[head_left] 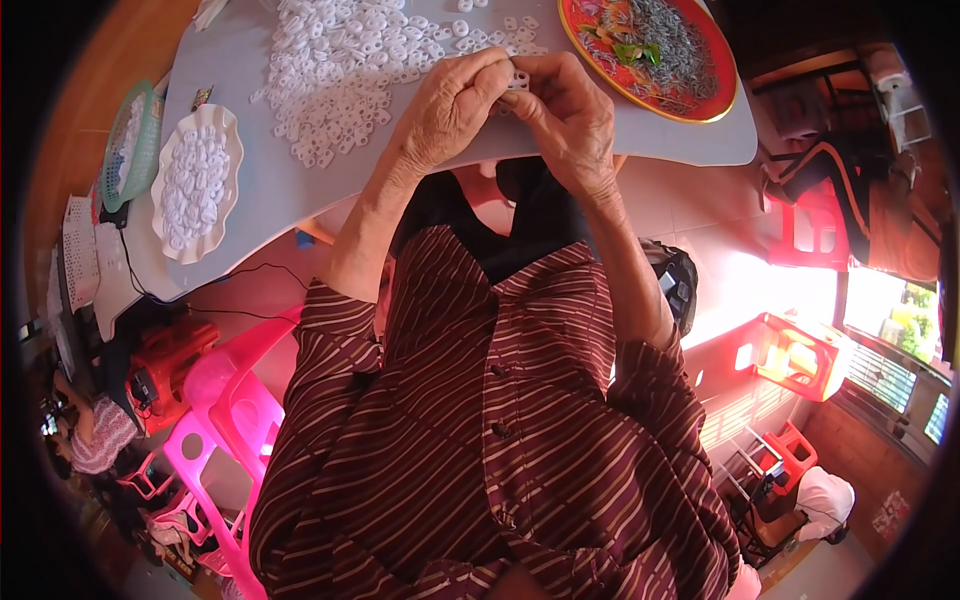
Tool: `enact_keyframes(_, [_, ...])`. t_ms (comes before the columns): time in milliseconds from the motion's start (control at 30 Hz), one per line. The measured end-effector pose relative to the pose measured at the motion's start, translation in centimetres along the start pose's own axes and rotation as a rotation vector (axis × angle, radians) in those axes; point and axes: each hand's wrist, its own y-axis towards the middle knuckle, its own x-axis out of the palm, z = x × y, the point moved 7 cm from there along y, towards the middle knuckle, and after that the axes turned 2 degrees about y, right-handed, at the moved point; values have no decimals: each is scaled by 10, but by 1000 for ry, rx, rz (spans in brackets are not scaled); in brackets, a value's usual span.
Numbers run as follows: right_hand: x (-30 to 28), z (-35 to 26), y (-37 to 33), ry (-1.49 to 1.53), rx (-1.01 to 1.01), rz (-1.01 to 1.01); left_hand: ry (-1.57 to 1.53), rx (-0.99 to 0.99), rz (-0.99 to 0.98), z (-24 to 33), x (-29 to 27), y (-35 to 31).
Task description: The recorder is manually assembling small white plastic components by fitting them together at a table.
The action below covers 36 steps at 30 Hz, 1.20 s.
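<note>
Both hands meet over the near edge of the grey table (690, 145). My left hand (455, 108) is closed, its thumb and finger pinched near a small white plastic piece with holes (519, 80). My right hand (568, 112) comes from the other side, fingers curled and pinched on the same piece. The fingers partly cover it, so finer parts between them cannot be made out. Just beyond my left hand spreads a heap of small white oval plastic pieces (325, 75), many with two holes. To the right of my hands sits a red round tray (590, 25) of small grey metal-looking parts.
A white wavy-rimmed dish (235, 150) of white pieces stands at the table's left, beside a green basket (150, 125). A black cable (235, 270) hangs below the left edge. Pink plastic chairs (240, 400) and a red stool (800, 357) are around. Other people sit farther off.
</note>
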Motion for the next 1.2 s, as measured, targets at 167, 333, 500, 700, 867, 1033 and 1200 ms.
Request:
enact_keyframes(167, [0, -3, -1, -35, -25, -5, -17, -48, -58, -5, 0, -2])
enact_keyframes(333, [0, -11, -2, -97, 9, -28, -73, -148, -81, -6, 5, -5])
enact_keyframes(500, [0, -18, 0, 7, 22, -16, -65, -32, -66, 1, 7, -1])
enact_keyframes(700, [-2, -17, 1, 6, 54, -18, -138, -228, -172, -8, 9, 0])
enact_keyframes(867, [0, -13, 5, 285, 130, -4, -202, -165, -11, 3, 4, -4])
enact_keyframes(1033, [-20, -36, 39, -14, 85, 27, -149, -120, 156, -3, -8, -10])
enact_keyframes(1200, [-119, -71, 170, -206, -165, 343, -332, -195, 240, -12, -16, -16])
